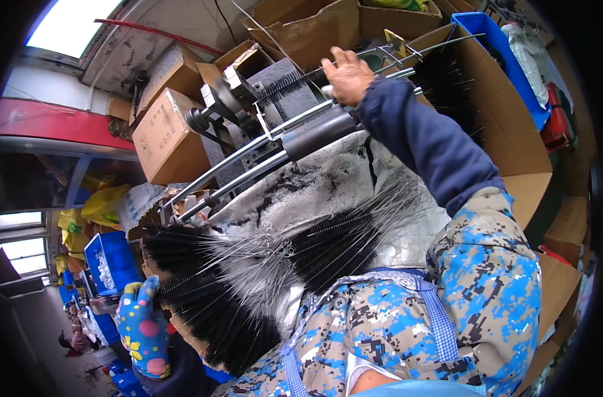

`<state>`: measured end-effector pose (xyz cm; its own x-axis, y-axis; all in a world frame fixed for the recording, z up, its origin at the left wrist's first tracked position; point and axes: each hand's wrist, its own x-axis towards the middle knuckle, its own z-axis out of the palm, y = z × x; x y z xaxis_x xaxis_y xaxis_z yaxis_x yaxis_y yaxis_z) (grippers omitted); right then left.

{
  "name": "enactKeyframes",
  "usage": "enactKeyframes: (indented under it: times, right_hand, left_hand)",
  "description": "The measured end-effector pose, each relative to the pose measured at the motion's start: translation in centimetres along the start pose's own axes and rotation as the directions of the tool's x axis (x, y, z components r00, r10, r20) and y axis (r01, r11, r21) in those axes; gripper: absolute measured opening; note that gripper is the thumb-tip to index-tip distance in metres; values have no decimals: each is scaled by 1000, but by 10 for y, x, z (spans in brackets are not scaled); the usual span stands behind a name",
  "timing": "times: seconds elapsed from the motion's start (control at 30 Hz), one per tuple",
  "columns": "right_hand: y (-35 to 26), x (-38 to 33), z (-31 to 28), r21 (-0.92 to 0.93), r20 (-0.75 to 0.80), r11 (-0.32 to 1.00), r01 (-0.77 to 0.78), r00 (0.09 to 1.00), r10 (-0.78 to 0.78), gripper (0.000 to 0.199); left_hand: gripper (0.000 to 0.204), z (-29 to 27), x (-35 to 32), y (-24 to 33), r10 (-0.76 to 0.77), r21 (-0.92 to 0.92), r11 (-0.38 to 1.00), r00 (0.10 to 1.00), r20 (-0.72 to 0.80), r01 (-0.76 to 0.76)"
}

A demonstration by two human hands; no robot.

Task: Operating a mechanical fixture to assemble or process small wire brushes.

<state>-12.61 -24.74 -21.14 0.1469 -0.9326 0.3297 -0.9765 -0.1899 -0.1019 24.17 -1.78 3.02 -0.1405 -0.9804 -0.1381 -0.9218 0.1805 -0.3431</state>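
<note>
An open cardboard box (506, 126) at upper right holds black bottle brushes, with a blue crate (506, 59) behind it; another blue crate (113, 261) at left holds small pale parts. The bare right hand (346, 74) is closed around a wire-stemmed brush (295, 83) at the metal machine (248, 126). The left hand (143, 327), in a spotted glove, rests against a heap of brushes (248, 278); its grasp cannot be told. Stacked cartons (169, 126) crowd the workshop

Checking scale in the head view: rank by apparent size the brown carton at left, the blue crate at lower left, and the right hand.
1. Brown carton.
2. Blue crate.
3. Right hand.
Distances from the camera differ, so true sizes stay unsure.
</note>
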Motion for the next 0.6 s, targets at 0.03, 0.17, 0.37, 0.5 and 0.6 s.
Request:
enactKeyframes:
  times: [0.03,0.17,0.37,0.5,0.6]
  right_hand:
    - [7,0,-10,52,152,998,-22,988,14,43]
    - [-10,7,-8,90,378,990,-111,923,69,53]
    - [-44,4,3,132,310,990,-49,951,6,46]
    - [-77,6,3,148,314,989,-21,949,-27,38]
    - [-100,7,5,221,325,974,-38,945,-37,35]
  left_hand:
    - [49,12,2,-6,13,-127,992,999,-40,-18]
    - [58,7,21,9,105,-265,955,988,-115,-133]
    - [56,0,28,-15,202,-605,759,971,-132,-240]
    - [49,8,11,-44,-59,-877,477,998,37,61]
    - [48,6,1,-65,-173,-909,411,985,-9,64]
